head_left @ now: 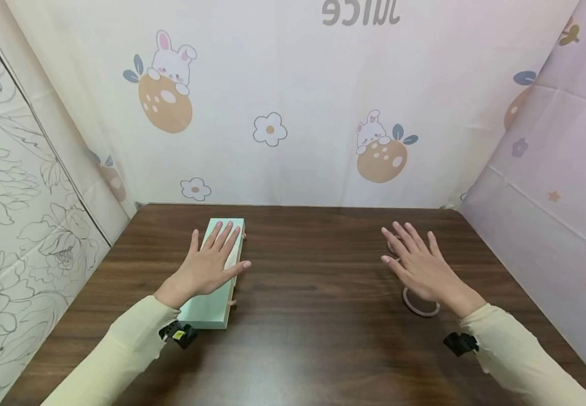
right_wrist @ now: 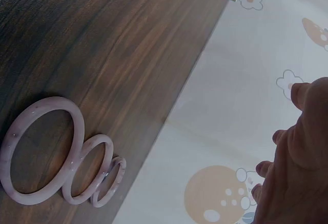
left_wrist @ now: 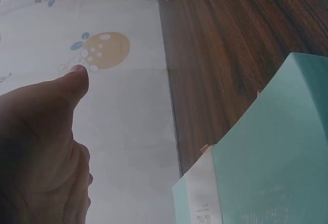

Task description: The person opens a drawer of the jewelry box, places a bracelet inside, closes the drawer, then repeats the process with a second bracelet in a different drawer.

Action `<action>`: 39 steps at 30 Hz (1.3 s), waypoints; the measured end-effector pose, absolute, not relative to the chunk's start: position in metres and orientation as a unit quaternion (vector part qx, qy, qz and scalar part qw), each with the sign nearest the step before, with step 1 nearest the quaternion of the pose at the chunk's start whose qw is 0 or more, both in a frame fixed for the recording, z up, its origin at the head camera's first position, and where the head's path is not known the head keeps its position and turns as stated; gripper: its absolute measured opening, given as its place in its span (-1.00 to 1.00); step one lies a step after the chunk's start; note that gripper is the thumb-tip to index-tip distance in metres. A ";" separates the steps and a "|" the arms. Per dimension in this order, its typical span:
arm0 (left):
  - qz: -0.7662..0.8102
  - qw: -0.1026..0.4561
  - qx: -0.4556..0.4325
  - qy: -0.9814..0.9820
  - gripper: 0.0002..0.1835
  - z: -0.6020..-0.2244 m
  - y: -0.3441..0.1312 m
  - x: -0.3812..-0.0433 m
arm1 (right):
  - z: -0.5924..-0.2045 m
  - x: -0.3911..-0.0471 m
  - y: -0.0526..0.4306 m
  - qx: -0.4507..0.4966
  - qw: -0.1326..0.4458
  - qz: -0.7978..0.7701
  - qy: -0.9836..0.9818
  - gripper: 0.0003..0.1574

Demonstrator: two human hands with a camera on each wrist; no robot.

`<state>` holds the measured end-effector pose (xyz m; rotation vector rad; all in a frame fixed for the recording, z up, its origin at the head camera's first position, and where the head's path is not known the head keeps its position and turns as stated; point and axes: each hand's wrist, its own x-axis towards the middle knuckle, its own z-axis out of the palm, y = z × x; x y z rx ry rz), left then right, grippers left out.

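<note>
My left hand (head_left: pixel 207 269), palm down with fingers spread, hovers over a long mint-green box (head_left: pixel 204 313) on the left of the table. A white band (left_wrist: pixel 202 190) crosses the box in the left wrist view, and small peg-like fasteners (head_left: pixel 232 303) stick out along its right side. On the right, my other hand (head_left: pixel 422 270) is held palm down, fingers straight, above three pinkish bangles. They lie in a row in the right wrist view: a near bangle (right_wrist: pixel 78 126), a middle bangle (right_wrist: pixel 109 155) and a far bangle (right_wrist: pixel 122 171). In the head view, the right hand partly hides them. Both hands hold nothing.
Everything lies on a dark brown wood-grain table (head_left: pixel 313 316). A printed cloth (head_left: pixel 303 169) hangs behind it, and more cloth (head_left: pixel 546 214) hangs at the right. A white panel with flower line drawings (head_left: pixel 24 197) stands at the left. Each wrist wears a small black camera (head_left: pixel 460 343).
</note>
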<state>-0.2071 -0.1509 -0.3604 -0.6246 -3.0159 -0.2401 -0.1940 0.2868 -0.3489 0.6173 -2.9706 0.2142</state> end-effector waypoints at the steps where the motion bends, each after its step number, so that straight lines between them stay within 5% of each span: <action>1: -0.077 0.026 -0.202 -0.976 -0.10 -0.361 -0.151 -0.207 | -0.349 -0.194 0.287 0.201 0.047 0.071 -0.976 -0.20; 18: -0.100 0.018 -0.200 -0.974 -0.10 -0.369 -0.162 -0.203 | -0.352 -0.196 0.284 0.193 0.031 0.083 -0.977 -0.17; 39: -0.156 -0.008 -0.231 -0.960 0.04 -0.396 -0.210 -0.170 | -0.368 -0.200 0.219 0.254 0.046 0.110 -0.960 -0.14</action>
